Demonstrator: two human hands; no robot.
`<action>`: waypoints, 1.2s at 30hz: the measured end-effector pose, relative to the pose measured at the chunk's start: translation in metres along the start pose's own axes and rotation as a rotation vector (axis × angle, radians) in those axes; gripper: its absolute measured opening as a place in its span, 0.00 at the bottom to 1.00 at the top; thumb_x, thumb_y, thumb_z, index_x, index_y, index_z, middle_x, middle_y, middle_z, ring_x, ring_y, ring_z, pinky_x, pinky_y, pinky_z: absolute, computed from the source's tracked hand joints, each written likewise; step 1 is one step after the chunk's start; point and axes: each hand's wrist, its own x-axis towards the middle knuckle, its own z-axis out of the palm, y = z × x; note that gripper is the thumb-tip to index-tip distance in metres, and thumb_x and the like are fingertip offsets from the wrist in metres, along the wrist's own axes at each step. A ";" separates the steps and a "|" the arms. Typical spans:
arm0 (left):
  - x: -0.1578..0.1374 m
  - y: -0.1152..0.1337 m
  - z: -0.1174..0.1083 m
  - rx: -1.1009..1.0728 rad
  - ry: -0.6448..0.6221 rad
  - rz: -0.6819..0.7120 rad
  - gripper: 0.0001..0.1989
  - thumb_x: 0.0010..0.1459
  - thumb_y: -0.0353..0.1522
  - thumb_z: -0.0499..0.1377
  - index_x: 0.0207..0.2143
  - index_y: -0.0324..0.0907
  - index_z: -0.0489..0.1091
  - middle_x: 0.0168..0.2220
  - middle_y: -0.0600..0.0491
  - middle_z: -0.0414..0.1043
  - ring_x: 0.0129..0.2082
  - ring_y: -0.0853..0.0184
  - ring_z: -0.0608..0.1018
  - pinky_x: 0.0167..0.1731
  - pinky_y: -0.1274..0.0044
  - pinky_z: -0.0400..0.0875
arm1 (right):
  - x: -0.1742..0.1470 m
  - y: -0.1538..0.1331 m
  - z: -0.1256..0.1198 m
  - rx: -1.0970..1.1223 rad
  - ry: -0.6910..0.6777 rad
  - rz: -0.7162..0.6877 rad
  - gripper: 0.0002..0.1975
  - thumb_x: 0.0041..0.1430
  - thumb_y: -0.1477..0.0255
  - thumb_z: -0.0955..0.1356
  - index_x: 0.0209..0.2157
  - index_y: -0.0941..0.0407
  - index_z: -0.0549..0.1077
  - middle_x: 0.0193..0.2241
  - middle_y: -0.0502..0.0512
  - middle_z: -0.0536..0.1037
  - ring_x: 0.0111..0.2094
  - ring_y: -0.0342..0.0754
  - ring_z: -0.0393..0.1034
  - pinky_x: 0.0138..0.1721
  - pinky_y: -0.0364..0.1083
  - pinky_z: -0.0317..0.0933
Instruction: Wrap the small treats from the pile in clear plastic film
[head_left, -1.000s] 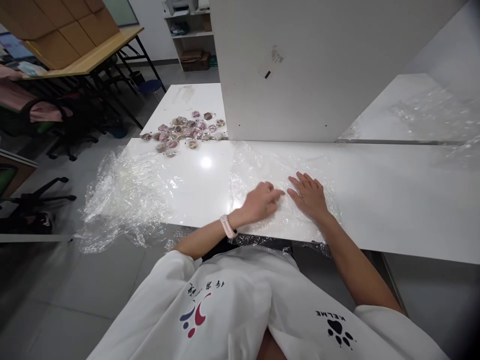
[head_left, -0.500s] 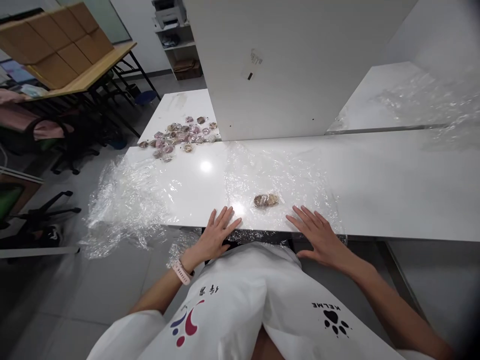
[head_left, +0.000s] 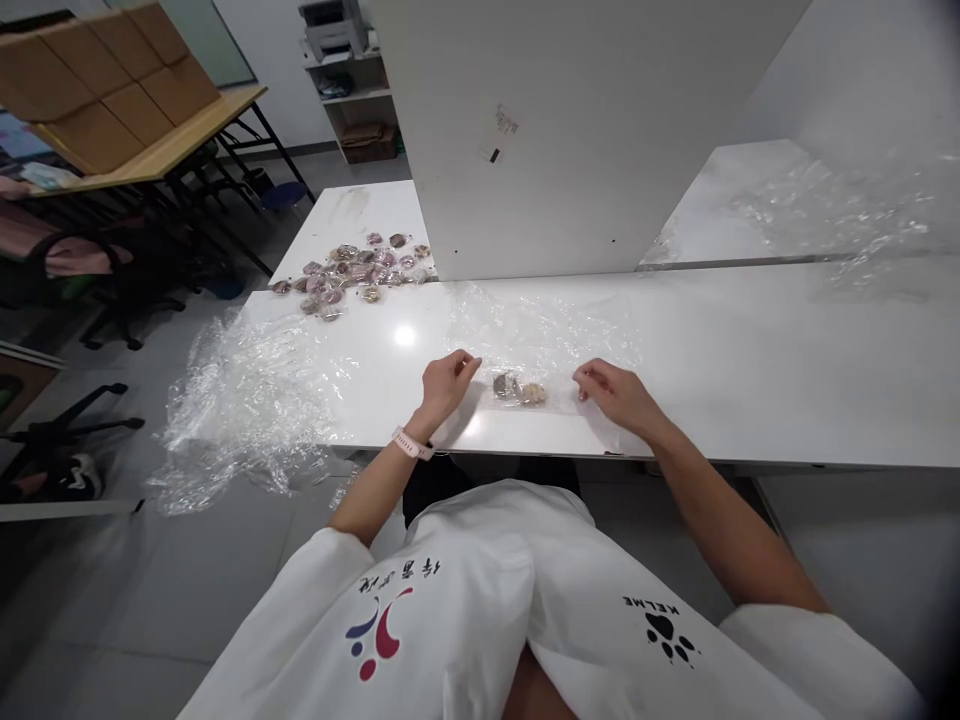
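Observation:
A sheet of clear plastic film lies on the white table in front of me. Two small brown, lumpy pieces sit side by side near its front edge, with film over them. To their left, my left hand is closed, thumb and fingertips pinching the film. My right hand is on the other side, fingers curled in a pinch on the film too. What the pieces are, I cannot make out.
Many small wrapped pieces, purple and brown, lie at the table's far left. Crumpled film hangs over the left front edge. A white upright panel stands behind the film. More film lies at the back right.
Both hands have risen from the table's front edge and moved forward, going from flat and spread to pinching. The film's front edge has come up onto the table, around the brown pieces.

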 end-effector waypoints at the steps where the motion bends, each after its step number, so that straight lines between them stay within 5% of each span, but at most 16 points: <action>1: 0.011 -0.001 0.002 0.095 -0.010 -0.022 0.13 0.65 0.41 0.55 0.31 0.44 0.70 0.22 0.54 0.71 0.24 0.65 0.74 0.28 0.73 0.67 | 0.014 0.001 0.000 -0.020 -0.016 0.041 0.16 0.65 0.57 0.61 0.35 0.53 0.72 0.26 0.51 0.78 0.26 0.46 0.70 0.29 0.45 0.59; 3: 0.023 0.000 0.006 0.276 0.038 0.004 0.05 0.62 0.33 0.56 0.36 0.42 0.71 0.31 0.49 0.75 0.34 0.60 0.76 0.35 0.69 0.69 | 0.037 0.002 0.005 -0.138 -0.022 0.114 0.15 0.61 0.58 0.63 0.33 0.54 0.74 0.26 0.52 0.77 0.28 0.47 0.70 0.29 0.45 0.58; 7: 0.004 0.010 0.019 0.339 0.226 0.288 0.15 0.61 0.22 0.48 0.46 0.41 0.68 0.48 0.42 0.73 0.49 0.56 0.73 0.47 0.62 0.69 | 0.046 -0.004 0.019 -0.425 0.152 0.035 0.15 0.61 0.63 0.64 0.46 0.54 0.75 0.42 0.59 0.78 0.41 0.56 0.71 0.39 0.52 0.62; 10: -0.023 0.013 0.032 0.257 0.026 0.575 0.19 0.62 0.21 0.46 0.50 0.43 0.66 0.51 0.43 0.72 0.55 0.58 0.72 0.52 0.62 0.69 | 0.029 -0.010 0.024 -0.496 0.282 -0.221 0.19 0.67 0.65 0.60 0.55 0.54 0.72 0.51 0.64 0.74 0.50 0.60 0.67 0.48 0.56 0.60; 12: -0.030 0.009 0.038 0.242 -0.133 0.679 0.21 0.61 0.24 0.50 0.57 0.41 0.62 0.60 0.41 0.66 0.62 0.56 0.66 0.57 0.60 0.65 | 0.018 -0.007 0.027 -0.433 0.156 -0.387 0.21 0.69 0.62 0.59 0.57 0.52 0.70 0.53 0.61 0.74 0.53 0.58 0.66 0.52 0.56 0.60; 15: -0.018 -0.001 0.041 0.185 -0.238 0.596 0.26 0.61 0.27 0.54 0.61 0.40 0.58 0.61 0.40 0.65 0.62 0.56 0.67 0.58 0.61 0.66 | 0.014 0.006 0.036 -0.334 -0.061 -0.497 0.27 0.66 0.54 0.61 0.63 0.49 0.65 0.60 0.57 0.69 0.58 0.57 0.63 0.55 0.57 0.60; 17: -0.002 -0.006 0.036 0.127 -0.251 0.486 0.23 0.61 0.26 0.53 0.59 0.41 0.60 0.56 0.42 0.71 0.55 0.59 0.73 0.53 0.64 0.70 | 0.018 0.015 0.042 -0.282 -0.045 -0.448 0.25 0.68 0.56 0.60 0.62 0.48 0.66 0.61 0.55 0.68 0.59 0.56 0.63 0.56 0.58 0.59; 21: 0.018 -0.003 0.019 0.052 -0.283 0.299 0.13 0.65 0.31 0.53 0.51 0.43 0.66 0.37 0.50 0.77 0.37 0.62 0.79 0.37 0.71 0.72 | 0.023 0.021 0.045 -0.158 0.095 -0.291 0.20 0.69 0.62 0.57 0.46 0.52 0.77 0.46 0.57 0.80 0.48 0.55 0.72 0.50 0.56 0.63; 23: 0.016 0.001 0.011 0.019 -0.350 0.172 0.11 0.65 0.37 0.56 0.48 0.44 0.68 0.28 0.55 0.75 0.28 0.64 0.77 0.29 0.74 0.68 | 0.019 0.017 0.042 -0.080 0.046 -0.176 0.18 0.67 0.58 0.60 0.41 0.51 0.77 0.36 0.54 0.81 0.38 0.52 0.74 0.43 0.53 0.66; 27: 0.001 0.010 0.009 0.122 -0.347 0.012 0.18 0.60 0.39 0.62 0.50 0.43 0.66 0.28 0.54 0.76 0.27 0.63 0.77 0.25 0.75 0.65 | 0.007 0.003 0.040 -0.078 -0.053 0.054 0.16 0.61 0.55 0.64 0.39 0.50 0.76 0.26 0.49 0.78 0.28 0.49 0.73 0.30 0.47 0.64; 29: -0.010 0.013 0.011 0.280 -0.185 0.074 0.18 0.61 0.36 0.61 0.52 0.42 0.64 0.37 0.49 0.77 0.33 0.61 0.78 0.28 0.73 0.67 | 0.001 -0.003 0.043 -0.223 0.076 0.042 0.14 0.63 0.60 0.64 0.42 0.51 0.76 0.33 0.52 0.80 0.33 0.51 0.74 0.32 0.48 0.64; 31: -0.021 0.010 0.012 0.379 -0.080 0.264 0.15 0.62 0.33 0.60 0.50 0.42 0.65 0.46 0.45 0.75 0.42 0.58 0.77 0.37 0.69 0.70 | -0.005 -0.004 0.047 -0.339 0.180 -0.114 0.14 0.66 0.63 0.62 0.46 0.52 0.75 0.44 0.56 0.79 0.42 0.54 0.74 0.39 0.51 0.65; 34: -0.034 -0.009 0.009 0.347 -0.166 0.572 0.14 0.62 0.32 0.58 0.51 0.44 0.66 0.55 0.45 0.71 0.56 0.57 0.72 0.55 0.62 0.65 | -0.014 0.007 0.052 -0.340 0.127 -0.399 0.18 0.67 0.61 0.62 0.53 0.50 0.73 0.54 0.57 0.75 0.53 0.56 0.68 0.52 0.54 0.62; 36: -0.038 -0.026 0.006 0.253 -0.215 0.594 0.13 0.64 0.31 0.56 0.51 0.46 0.67 0.58 0.48 0.70 0.59 0.59 0.70 0.57 0.63 0.64 | -0.018 0.016 0.054 -0.285 0.111 -0.437 0.19 0.67 0.59 0.62 0.54 0.50 0.73 0.54 0.56 0.75 0.54 0.56 0.67 0.54 0.55 0.61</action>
